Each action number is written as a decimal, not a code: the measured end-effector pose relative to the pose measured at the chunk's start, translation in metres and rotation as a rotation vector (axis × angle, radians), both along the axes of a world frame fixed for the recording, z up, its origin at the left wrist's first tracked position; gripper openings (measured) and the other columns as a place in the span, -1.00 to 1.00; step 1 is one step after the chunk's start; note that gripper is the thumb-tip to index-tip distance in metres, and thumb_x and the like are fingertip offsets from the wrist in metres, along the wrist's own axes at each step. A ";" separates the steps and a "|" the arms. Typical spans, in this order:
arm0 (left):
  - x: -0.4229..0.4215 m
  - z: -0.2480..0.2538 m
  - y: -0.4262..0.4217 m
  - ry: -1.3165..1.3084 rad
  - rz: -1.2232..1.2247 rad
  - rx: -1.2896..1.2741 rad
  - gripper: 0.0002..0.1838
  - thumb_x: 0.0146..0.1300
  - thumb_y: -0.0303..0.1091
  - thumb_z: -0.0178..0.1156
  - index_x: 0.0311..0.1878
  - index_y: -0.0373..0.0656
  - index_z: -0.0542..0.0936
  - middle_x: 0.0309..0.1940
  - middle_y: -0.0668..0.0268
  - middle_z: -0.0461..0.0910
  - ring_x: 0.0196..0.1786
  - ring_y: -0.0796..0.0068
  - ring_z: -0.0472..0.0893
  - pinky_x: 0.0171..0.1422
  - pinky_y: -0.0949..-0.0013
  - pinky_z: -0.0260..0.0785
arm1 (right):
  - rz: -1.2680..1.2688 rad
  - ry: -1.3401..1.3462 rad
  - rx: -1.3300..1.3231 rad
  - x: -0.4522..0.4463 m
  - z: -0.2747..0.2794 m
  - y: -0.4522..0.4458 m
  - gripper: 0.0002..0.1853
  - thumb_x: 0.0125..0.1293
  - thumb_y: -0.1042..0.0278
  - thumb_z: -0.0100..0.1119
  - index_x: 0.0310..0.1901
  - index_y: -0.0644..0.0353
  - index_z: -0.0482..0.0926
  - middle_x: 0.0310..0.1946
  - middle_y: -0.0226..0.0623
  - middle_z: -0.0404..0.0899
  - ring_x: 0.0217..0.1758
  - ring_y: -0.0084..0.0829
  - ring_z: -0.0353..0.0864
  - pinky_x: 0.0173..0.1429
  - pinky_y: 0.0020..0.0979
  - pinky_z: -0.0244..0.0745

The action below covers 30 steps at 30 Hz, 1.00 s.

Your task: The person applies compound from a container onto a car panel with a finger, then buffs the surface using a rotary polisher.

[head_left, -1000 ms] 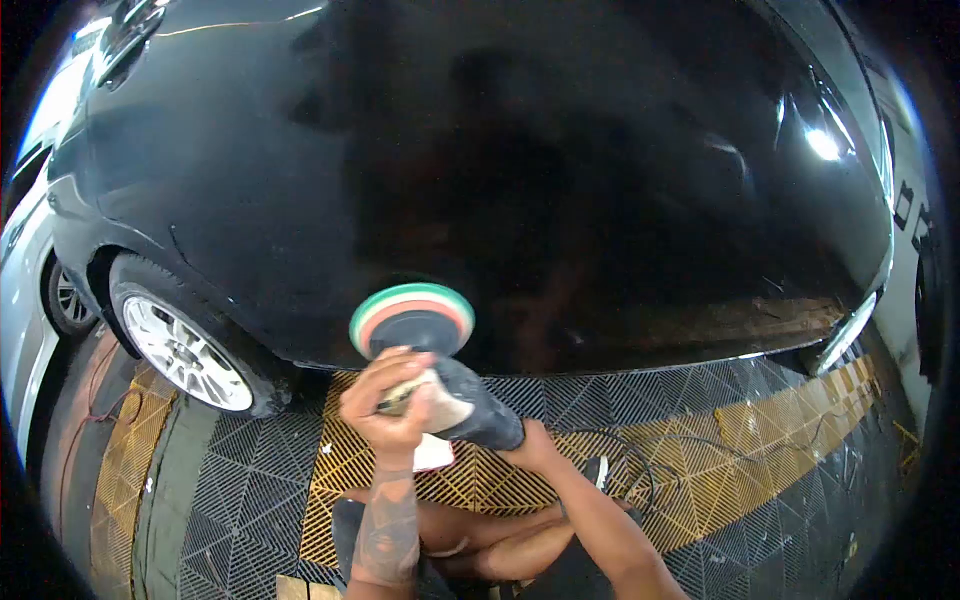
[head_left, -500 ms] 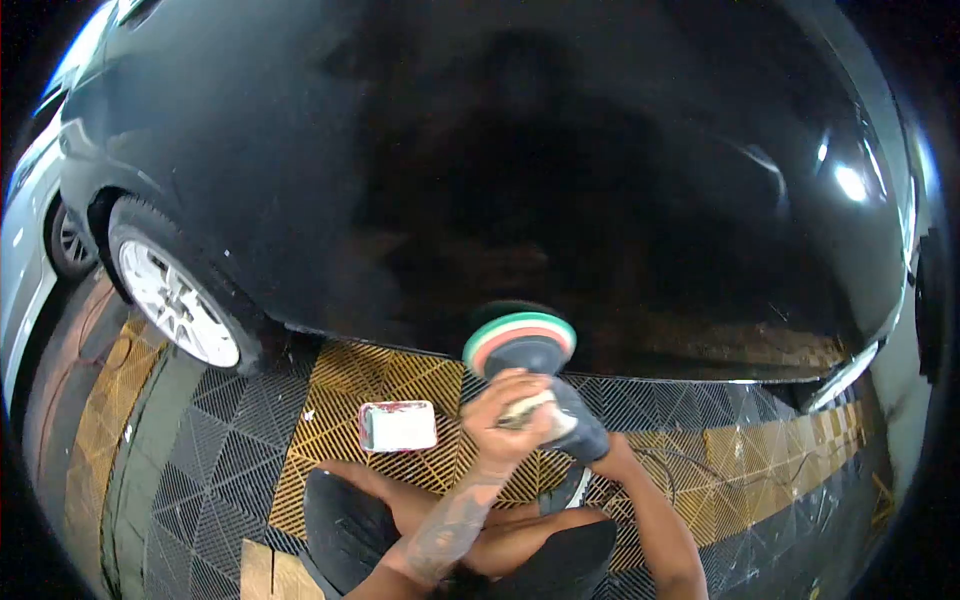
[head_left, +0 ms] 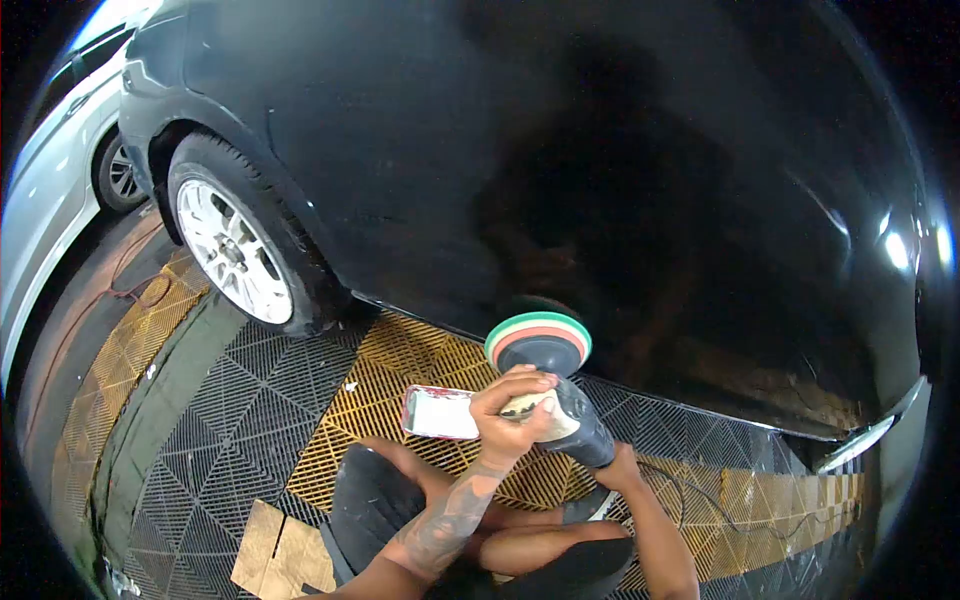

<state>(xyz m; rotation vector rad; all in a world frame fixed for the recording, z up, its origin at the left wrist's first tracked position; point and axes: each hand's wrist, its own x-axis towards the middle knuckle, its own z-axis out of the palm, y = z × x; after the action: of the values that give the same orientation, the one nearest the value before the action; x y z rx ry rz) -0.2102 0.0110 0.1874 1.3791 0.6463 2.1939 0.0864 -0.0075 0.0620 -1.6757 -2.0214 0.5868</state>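
Note:
A corded polisher (head_left: pixel 580 430) with a round green, white and orange pad (head_left: pixel 538 335) is held between my hands. Its pad meets the lower part of the glossy black car door panel (head_left: pixel 420 220), close to the bottom edge. My left hand (head_left: pixel 512 410), at the end of a tattooed forearm, is closed around the pale front part of the tool just behind the pad. Farther back, my right hand (head_left: pixel 618 468) is wrapped around the dark rear end of the body.
Beside my left wrist, a white rectangular tray or lid with a red rim (head_left: pixel 440 412) lies on the yellow and black grate flooring (head_left: pixel 250 410). A cardboard piece (head_left: pixel 270 555) is at lower left. The white-rimmed wheel (head_left: pixel 235 255) and a light-coloured car (head_left: pixel 60 190) stand left. A cable (head_left: pixel 720 510) trails right.
My view has turned leftward, so the wheel and floor sit farther right in it. Both hands keep their hold on the polisher, its pad still at the panel's lower edge.

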 end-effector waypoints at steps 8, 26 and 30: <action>-0.069 -0.021 0.017 -0.211 -0.057 0.030 -0.87 0.19 -0.42 0.35 -0.23 -0.26 0.71 -0.26 0.11 0.79 -0.07 0.24 0.78 0.38 0.05 0.40 | 0.014 0.030 0.055 -0.070 0.020 0.014 -0.68 -0.12 0.35 0.41 -0.27 0.30 0.69 -0.34 0.11 0.72 -0.19 0.06 0.77 -0.06 -0.15 0.63; -0.168 -0.085 0.041 -0.805 -0.060 -0.007 -0.73 0.31 -0.18 0.31 -0.17 -0.22 0.63 -0.25 0.08 0.69 -0.10 0.17 0.67 0.20 0.08 0.52 | 0.081 -0.479 0.082 -0.159 0.096 0.012 -0.53 -0.12 0.25 0.48 -0.14 0.24 0.60 -0.30 0.09 0.72 -0.18 0.16 0.73 0.01 0.01 0.64; -0.184 -0.083 0.047 -0.886 -0.051 -0.009 -0.73 0.34 -0.15 0.28 -0.15 -0.18 0.58 -0.24 0.13 0.64 -0.07 0.21 0.63 0.21 0.11 0.49 | 0.094 -0.564 0.116 -0.182 0.133 0.006 -0.53 -0.12 0.26 0.49 -0.13 0.24 0.60 -0.32 0.08 0.72 -0.18 0.13 0.74 -0.01 -0.01 0.65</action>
<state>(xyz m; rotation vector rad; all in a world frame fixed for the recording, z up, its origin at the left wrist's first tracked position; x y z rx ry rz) -0.3939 0.0580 0.1039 0.3031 0.2706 2.4285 -0.0952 -0.0013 0.1952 -1.8240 -2.4701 0.0097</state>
